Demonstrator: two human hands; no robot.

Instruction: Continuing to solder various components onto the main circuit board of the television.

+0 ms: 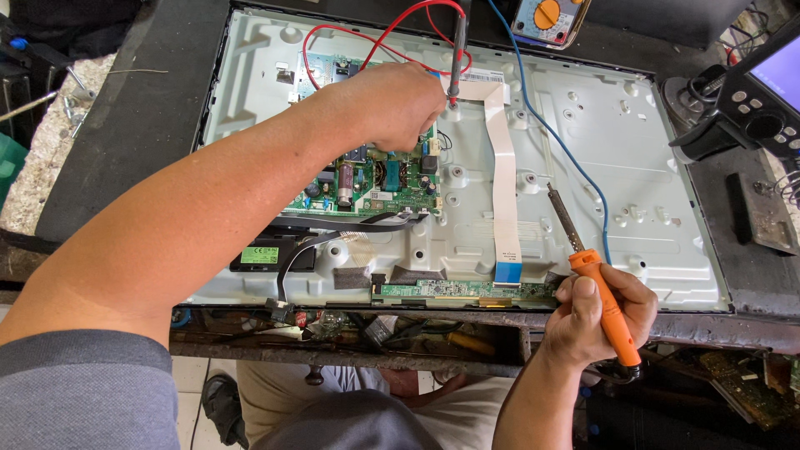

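An opened flat-screen panel (633, 158) lies face down, its pale metal back exposed. My left hand (400, 104) reaches across the green circuit board (392, 179) and holds a dark test probe (456, 54) with a red lead, its tip touching the metal just right of the board. My right hand (596, 312) grips the orange handle of a soldering iron (604, 296) near the panel's front edge, with the tip pointing up and away over the metal. A white flat ribbon cable (502, 179) runs from the board's top right down to a narrow green strip board (467, 289).
A multimeter (550, 18) with an orange dial sits beyond the panel's far edge. A blue wire (546, 125) crosses the panel. A dark device with a lit screen (762, 92) stands at the right. Tools and clutter fill a tray (358, 327) under the front edge.
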